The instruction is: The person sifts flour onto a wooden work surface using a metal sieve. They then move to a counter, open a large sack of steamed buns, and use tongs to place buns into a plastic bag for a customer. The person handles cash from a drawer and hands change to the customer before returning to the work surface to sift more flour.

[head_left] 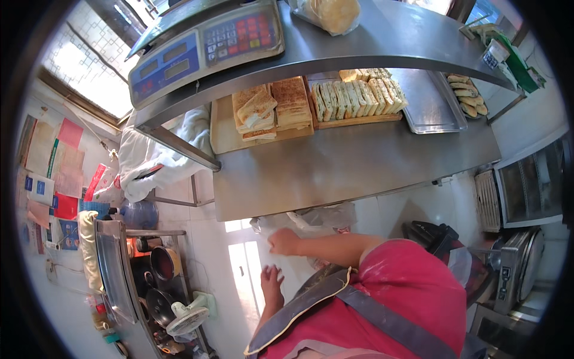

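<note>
My right hand (285, 242) is loosely curled in front of my apron, just below the counter edge, beside clear plastic bags (323, 219); whether it grips anything does not show. My left hand (271, 276) is raised over the floor with its fingers apart and holds nothing. On the steel counter (350, 161), beyond both hands, stacks of browned flatbread (293, 105) lie on a tray at the left. A row of cut, filled bread slices (358, 99) stands on a wooden board to their right.
An electronic scale (206, 54) and a bagged bread (332, 15) sit on the upper steel shelf. A metal tray (437, 107) and a plate of long breads (468, 96) are at the counter's right. A rack with pans (163, 262) and a small fan (188, 319) stand lower left.
</note>
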`<state>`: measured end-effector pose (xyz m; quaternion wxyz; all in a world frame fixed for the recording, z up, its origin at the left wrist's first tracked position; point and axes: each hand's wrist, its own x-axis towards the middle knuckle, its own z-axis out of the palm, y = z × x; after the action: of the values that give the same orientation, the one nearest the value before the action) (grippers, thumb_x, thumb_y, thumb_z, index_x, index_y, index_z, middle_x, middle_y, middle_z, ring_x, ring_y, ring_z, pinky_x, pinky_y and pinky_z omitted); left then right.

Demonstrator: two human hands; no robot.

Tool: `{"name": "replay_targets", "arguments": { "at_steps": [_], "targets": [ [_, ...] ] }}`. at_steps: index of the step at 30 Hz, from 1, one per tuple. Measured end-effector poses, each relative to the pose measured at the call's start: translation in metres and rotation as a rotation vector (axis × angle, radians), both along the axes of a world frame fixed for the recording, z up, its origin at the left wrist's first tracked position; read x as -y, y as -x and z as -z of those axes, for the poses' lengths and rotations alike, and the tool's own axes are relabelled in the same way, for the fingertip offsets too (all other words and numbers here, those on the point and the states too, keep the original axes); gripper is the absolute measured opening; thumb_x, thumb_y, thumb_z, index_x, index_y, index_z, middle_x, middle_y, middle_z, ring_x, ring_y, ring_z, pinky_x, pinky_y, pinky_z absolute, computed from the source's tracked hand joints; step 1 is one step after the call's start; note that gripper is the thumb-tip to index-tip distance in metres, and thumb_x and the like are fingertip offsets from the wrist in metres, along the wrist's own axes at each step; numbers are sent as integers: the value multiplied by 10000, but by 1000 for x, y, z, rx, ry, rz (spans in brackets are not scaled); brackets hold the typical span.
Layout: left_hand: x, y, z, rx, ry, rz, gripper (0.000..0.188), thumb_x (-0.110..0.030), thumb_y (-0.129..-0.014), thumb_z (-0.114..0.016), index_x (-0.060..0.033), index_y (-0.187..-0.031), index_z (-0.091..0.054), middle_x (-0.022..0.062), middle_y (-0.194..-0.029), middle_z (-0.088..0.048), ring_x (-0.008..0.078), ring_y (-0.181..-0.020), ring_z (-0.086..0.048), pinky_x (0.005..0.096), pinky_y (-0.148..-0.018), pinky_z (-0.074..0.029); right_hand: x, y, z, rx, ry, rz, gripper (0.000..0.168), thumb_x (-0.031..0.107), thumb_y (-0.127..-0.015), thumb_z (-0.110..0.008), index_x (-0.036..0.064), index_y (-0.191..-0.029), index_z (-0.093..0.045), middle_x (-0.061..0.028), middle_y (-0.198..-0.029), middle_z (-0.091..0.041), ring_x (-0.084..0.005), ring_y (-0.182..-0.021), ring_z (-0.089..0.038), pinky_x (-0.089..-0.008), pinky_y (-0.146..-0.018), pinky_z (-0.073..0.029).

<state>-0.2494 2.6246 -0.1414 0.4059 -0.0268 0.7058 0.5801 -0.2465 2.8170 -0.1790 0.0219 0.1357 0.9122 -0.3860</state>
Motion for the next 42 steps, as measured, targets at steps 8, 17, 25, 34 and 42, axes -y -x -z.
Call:
{"name": "replay_targets", "arguments": {
  "at_steps": [8,17,25,34,42],
  "targets": [
    [-84,19,-81,-250,110,415,303,-296,-954,-554,-25,-1049,-652,87,-898,-666,204,-909,-634,370,-769,-479,-40,-92,-138,-183,644,132,214,240,-809,-677,42,-733,-646,-114,-643,-622,-178,-585,-565,-337,-600,-459],
    [-221,54,-177,-1540,-14,793,365,-343,-889,-618,-18,-726,-659,170,-616,-581,329,-615,-605,407,-646,-477,-166,-103,-232,-390,462,41,283,215,-708,-783,-9,-831,-662,-71,-766,-656,-179,-750,-626,-317,-685,-501],
    [-330,75,-214,-1038,73,627,403,-385,-851,-672,14,-799,-678,100,-626,-619,153,-558,-577,337,-551,-460,-235,-89,-192,-383,805,362,82,49,-788,-703,5,-851,-674,-17,-782,-655,-88,-723,-593,-245,-692,-476],
    [-285,19,-177,-286,154,487,362,-364,-903,-635,-16,-1001,-626,84,-859,-654,153,-698,-621,268,-614,-492,-241,-122,-163,-243,1039,437,97,63,-762,-733,24,-794,-650,-10,-720,-629,-88,-682,-581,-246,-627,-470],
    [-279,30,-142,83,-214,544,233,-245,-905,-645,-13,-895,-633,59,-804,-659,138,-700,-622,262,-636,-489,-209,-105,-161,-235,734,357,140,135,-761,-753,46,-743,-646,17,-663,-583,-58,-637,-497,-232,-579,-420]
  ]
}}
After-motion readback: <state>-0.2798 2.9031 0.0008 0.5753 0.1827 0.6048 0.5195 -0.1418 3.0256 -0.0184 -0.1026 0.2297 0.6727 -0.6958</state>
